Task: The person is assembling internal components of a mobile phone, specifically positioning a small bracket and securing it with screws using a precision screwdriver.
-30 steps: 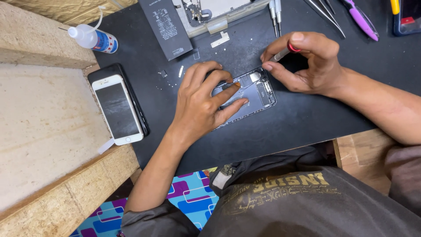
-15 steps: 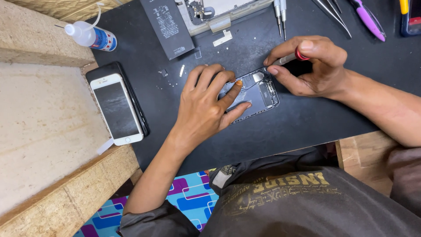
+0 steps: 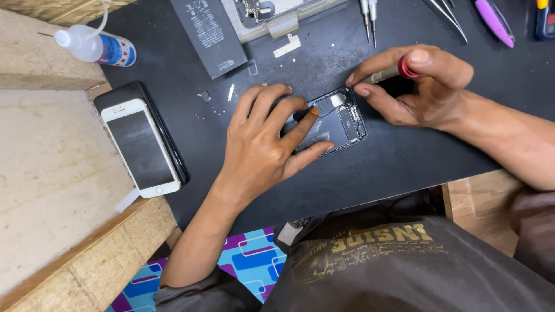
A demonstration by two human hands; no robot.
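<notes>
Hands working on opened phone housing (image 3: 335, 118) lying flat on black mat (image 3: 404, 156), near mat's middle. Left hand (image 3: 263, 144) is lying spread over housing's left part, fingers fanned, pressing down and pinning it; index and thumb are touching its edges, nothing gripped. Right hand (image 3: 419, 86) is pinching small screwdriver (image 3: 387, 73) with red cap, fingers curled tight round it, index resting on cap; metal tip is pointing left-down at housing's upper right corner, exact contact too small to tell. White phone (image 3: 141, 147) is sitting on dark phone, at mat's left edge, well apart from housing. Black battery (image 3: 208, 34) is lying above, near top. Squeeze bottle (image 3: 95, 46) is lying on its side at top left. Tweezers (image 3: 448, 17) and purple tool (image 3: 494, 22) are resting top right.
</notes>
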